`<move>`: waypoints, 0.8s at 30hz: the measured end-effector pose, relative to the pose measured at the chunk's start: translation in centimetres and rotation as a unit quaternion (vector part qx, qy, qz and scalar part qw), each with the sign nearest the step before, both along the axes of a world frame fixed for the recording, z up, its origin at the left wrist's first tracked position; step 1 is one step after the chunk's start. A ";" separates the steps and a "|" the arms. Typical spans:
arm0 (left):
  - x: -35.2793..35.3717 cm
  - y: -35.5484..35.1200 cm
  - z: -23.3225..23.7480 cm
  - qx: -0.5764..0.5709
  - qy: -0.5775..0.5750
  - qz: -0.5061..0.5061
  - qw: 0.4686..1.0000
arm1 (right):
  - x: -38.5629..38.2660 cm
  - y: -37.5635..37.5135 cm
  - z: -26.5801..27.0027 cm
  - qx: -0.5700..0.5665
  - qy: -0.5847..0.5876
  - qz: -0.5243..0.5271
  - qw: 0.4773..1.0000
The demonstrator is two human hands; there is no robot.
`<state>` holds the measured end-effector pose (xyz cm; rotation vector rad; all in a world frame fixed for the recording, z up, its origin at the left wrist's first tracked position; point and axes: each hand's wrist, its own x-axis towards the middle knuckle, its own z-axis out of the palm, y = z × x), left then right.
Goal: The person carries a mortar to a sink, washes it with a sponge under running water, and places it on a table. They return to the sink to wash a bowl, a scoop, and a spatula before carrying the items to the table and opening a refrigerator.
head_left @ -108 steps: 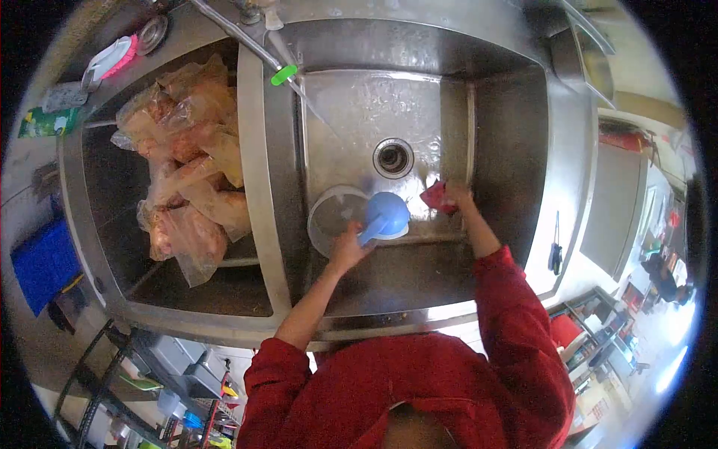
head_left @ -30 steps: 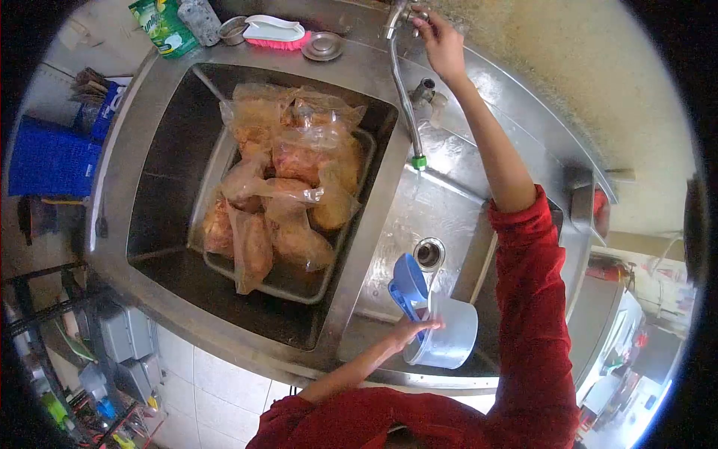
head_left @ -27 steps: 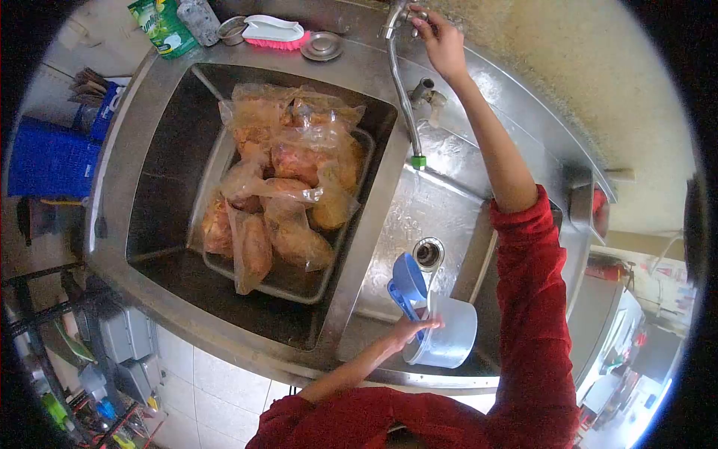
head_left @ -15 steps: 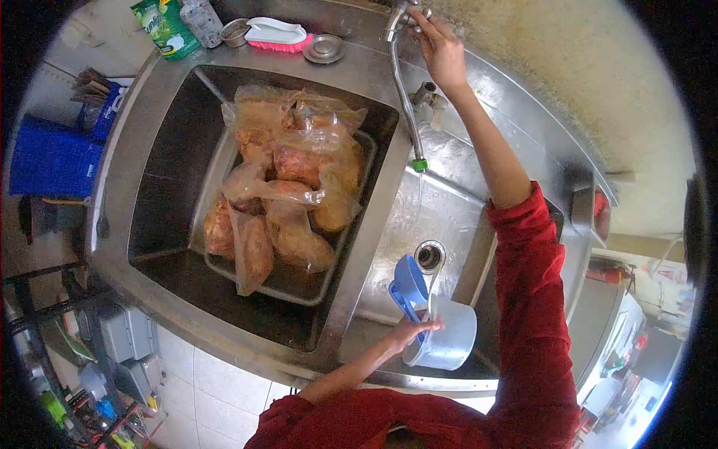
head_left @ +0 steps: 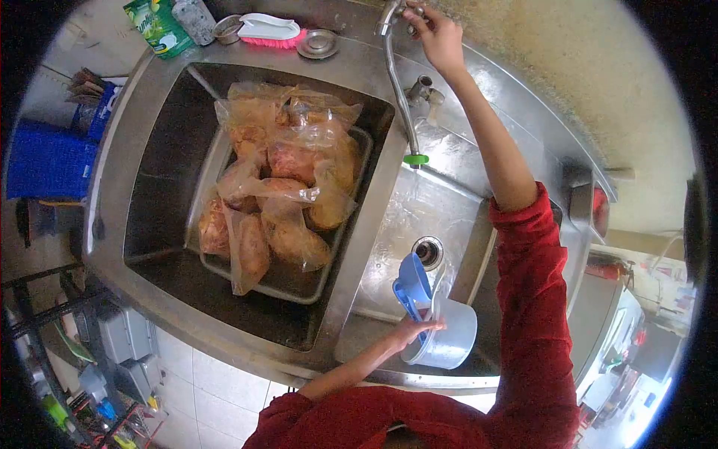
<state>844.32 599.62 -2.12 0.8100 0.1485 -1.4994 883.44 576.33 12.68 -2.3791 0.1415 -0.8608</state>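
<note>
My right hand point(head_left: 441, 41) is closed around the handle of the metal tap point(head_left: 390, 16) on the back wall. From the tap a long curved spout with a green ring point(head_left: 416, 159) at its end hangs over the right sink basin point(head_left: 389, 232). My left hand point(head_left: 417, 331) grips a translucent plastic tub point(head_left: 454, 335), tilted on its side near the basin's front edge. Pressed in the same hand is a blue plastic scoop point(head_left: 413, 278), its bowl pointing toward the drain point(head_left: 428, 253). Little or no water shows under the spout.
In the left basin, a tray point(head_left: 318, 292) holds several plastic bags of meat point(head_left: 288, 165). On the back ledge sit a green pouch point(head_left: 158, 28), a pink-bristled brush point(head_left: 271, 31) and a small metal lid point(head_left: 318, 45). A blue crate point(head_left: 51, 161) stands at left.
The thin stream from the spout has dwindled to almost nothing. My right hand has turned slightly at the tap handle. The tub and scoop stay in my left hand, nearly unmoved.
</note>
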 end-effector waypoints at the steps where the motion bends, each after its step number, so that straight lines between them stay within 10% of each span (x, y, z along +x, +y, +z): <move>1: -0.1 0.0 -0.2 0.001 0.000 0.000 1.000 | 0.0 0.1 0.4 0.016 0.023 0.000 1.000; 6: 0.4 0.3 0.1 0.004 0.039 0.004 0.999 | -0.1 0.6 1.0 -0.051 0.004 -0.010 0.999; 9: 0.5 0.6 0.5 0.041 0.000 0.008 0.999 | -1.1 0.6 1.9 0.104 0.091 -0.005 0.990; 17: 0.8 0.8 0.2 0.022 -0.006 0.000 1.000 | -1.1 -0.2 -1.4 -0.221 -0.120 -0.017 0.968; 24: 0.7 0.6 -0.1 0.007 0.006 0.023 1.000 | -1.6 0.1 -1.1 -0.119 -0.101 0.044 0.987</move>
